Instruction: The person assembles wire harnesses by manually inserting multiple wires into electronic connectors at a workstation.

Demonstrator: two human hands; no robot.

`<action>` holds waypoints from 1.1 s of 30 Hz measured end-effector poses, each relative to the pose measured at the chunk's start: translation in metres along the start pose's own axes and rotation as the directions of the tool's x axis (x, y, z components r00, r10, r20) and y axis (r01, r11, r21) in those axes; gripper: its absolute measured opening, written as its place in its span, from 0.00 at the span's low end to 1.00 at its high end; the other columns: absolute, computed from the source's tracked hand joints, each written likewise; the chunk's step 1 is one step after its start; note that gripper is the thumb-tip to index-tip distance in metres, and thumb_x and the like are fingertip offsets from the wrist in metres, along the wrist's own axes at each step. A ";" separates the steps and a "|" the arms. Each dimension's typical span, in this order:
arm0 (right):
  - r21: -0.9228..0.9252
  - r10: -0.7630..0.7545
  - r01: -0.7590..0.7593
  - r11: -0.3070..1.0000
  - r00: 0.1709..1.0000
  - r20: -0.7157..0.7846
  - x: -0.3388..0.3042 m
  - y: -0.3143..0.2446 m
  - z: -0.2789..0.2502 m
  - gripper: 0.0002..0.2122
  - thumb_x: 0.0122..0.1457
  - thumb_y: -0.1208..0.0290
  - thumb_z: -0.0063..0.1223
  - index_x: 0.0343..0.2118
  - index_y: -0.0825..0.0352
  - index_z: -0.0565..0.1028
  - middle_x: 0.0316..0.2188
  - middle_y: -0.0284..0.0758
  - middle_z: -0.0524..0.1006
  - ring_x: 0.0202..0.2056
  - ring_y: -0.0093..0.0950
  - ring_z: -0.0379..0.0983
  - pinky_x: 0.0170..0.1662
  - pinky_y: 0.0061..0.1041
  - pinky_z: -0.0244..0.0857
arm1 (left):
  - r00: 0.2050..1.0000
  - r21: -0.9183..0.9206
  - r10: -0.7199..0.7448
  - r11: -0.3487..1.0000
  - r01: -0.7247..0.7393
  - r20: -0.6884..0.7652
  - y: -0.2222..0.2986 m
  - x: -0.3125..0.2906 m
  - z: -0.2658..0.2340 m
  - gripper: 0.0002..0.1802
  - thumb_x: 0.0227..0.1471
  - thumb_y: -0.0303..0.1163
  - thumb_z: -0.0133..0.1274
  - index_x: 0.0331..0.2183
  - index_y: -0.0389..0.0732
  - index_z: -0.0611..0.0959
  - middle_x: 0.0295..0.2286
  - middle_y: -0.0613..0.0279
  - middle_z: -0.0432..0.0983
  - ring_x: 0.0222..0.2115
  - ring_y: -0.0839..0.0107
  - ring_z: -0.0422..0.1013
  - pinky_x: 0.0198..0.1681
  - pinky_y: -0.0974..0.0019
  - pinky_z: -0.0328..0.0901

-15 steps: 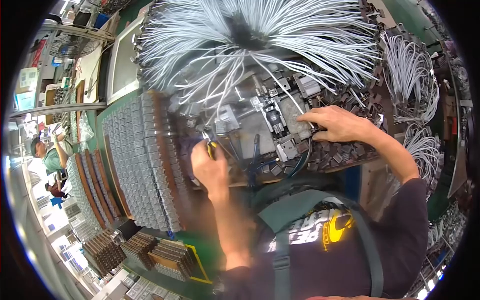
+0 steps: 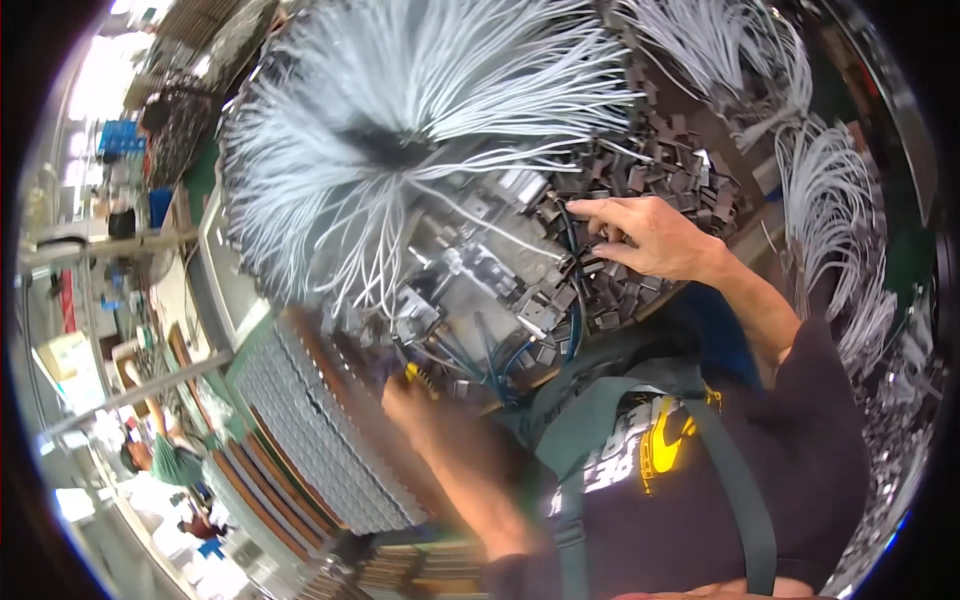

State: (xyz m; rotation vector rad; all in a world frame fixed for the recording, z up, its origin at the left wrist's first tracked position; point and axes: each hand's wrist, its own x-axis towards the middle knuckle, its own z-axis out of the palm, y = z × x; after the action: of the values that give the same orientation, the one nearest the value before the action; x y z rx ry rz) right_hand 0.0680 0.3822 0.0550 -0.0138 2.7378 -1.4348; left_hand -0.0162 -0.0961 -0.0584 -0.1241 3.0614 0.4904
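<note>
My left hand (image 2: 405, 405) is closed round pliers (image 2: 418, 377) with yellow-and-black handles; their jaws point toward drooping white wire ends. My right hand (image 2: 655, 238) is held over the bench with forefinger stretched out and thumb apart from it. It is close to a dark hose (image 2: 577, 310) and the end of a single white wire (image 2: 510, 232); nothing shows between the fingertips. Between the hands sits a metal fixture (image 2: 485, 268) with blocks and clamps. Behind it spreads a large fan of white wires (image 2: 480, 75).
Small brown-grey metal pieces (image 2: 690, 175) lie heaped beyond my right hand. More white wire bundles (image 2: 825, 190) hang at the right. Boards with rows of grey blocks (image 2: 320, 430) stand to my left. Farther left a person in green (image 2: 175, 462) is at work.
The whole view has turned and shifted, with the wire fan now farther left. My right forefinger, earlier at the single white wire, now points past its end. The pliers remain in my left hand.
</note>
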 end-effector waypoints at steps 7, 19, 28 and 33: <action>0.196 0.076 -0.033 0.980 0.973 -0.216 -0.042 0.017 0.014 0.20 0.58 0.78 0.63 0.54 0.69 0.75 0.34 0.39 0.83 0.34 0.27 0.80 0.41 0.27 0.74 | 0.998 -0.055 0.004 0.998 -0.007 -0.068 0.038 -0.028 -0.073 0.13 0.53 0.22 0.58 0.41 0.29 0.85 0.34 0.45 0.83 0.34 0.59 0.80 0.41 0.60 0.72; 0.864 -0.070 -0.087 0.496 0.988 0.140 -0.024 -0.064 0.086 0.36 0.60 0.54 0.64 0.65 0.69 0.63 0.51 0.45 0.76 0.53 0.30 0.73 0.58 0.33 0.67 | 0.757 -0.404 0.642 0.665 -0.629 -0.122 0.252 -0.099 -0.085 0.15 0.49 0.15 0.60 0.41 0.34 0.84 0.33 0.54 0.81 0.30 0.65 0.80 0.34 0.66 0.74; 0.173 0.070 -0.029 0.984 0.969 -0.236 -0.022 0.013 0.069 0.20 0.57 0.66 0.63 0.50 0.72 0.77 0.35 0.51 0.81 0.39 0.49 0.79 0.42 0.39 0.73 | 0.918 -0.753 0.386 0.630 -0.188 0.093 0.237 -0.080 -0.072 0.14 0.52 0.17 0.63 0.43 0.33 0.83 0.36 0.58 0.83 0.35 0.75 0.79 0.39 0.73 0.73; -0.069 0.099 -0.119 0.990 0.963 -0.251 -0.007 0.028 0.097 0.20 0.55 0.61 0.66 0.46 0.69 0.78 0.34 0.46 0.82 0.35 0.44 0.80 0.41 0.38 0.72 | 0.873 -0.677 0.488 0.648 -0.349 0.017 0.238 -0.068 -0.055 0.15 0.52 0.17 0.64 0.43 0.33 0.83 0.36 0.58 0.83 0.34 0.75 0.79 0.39 0.73 0.72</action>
State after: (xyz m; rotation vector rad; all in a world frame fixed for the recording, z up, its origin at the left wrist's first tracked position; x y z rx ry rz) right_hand 0.0805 0.3189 -0.0230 0.3304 2.9380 -1.3773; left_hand 0.0295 0.1169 0.0715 0.6086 2.5414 1.4974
